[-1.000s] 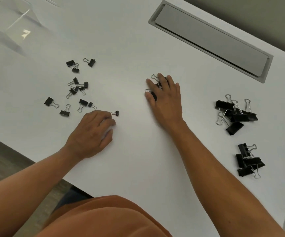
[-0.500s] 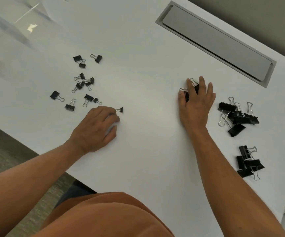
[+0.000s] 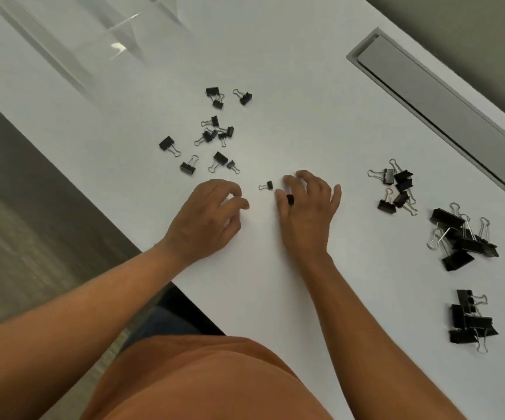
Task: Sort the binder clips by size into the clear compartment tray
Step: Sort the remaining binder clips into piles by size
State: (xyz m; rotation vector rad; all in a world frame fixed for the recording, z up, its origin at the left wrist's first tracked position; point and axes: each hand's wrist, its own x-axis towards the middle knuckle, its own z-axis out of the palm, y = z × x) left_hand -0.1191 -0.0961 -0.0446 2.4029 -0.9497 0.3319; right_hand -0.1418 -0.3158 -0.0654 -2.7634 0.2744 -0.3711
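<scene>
Black binder clips lie in groups on the white table (image 3: 275,86). Several small clips (image 3: 216,133) are scattered left of centre. A medium pile (image 3: 396,189) sits to the right, with a large pile (image 3: 463,237) and another pile (image 3: 471,319) further right. The clear compartment tray (image 3: 117,37) stands at the far left. My left hand (image 3: 208,219) rests on the table with loosely curled fingers and holds nothing. A single small clip (image 3: 267,185) lies between my hands. My right hand (image 3: 308,210) pinches another small clip (image 3: 290,199) between thumb and forefinger.
A grey cable-hatch cover (image 3: 445,113) is set into the table at the far right. The table's near edge runs diagonally past my left forearm, with grey floor (image 3: 33,222) beyond it. My orange shirt (image 3: 202,383) fills the bottom of the view.
My right hand slid medium clips rightward, left them beside the large pile, and came back to the centre, where it now pinches a small clip. My left hand has stayed by the small clips.
</scene>
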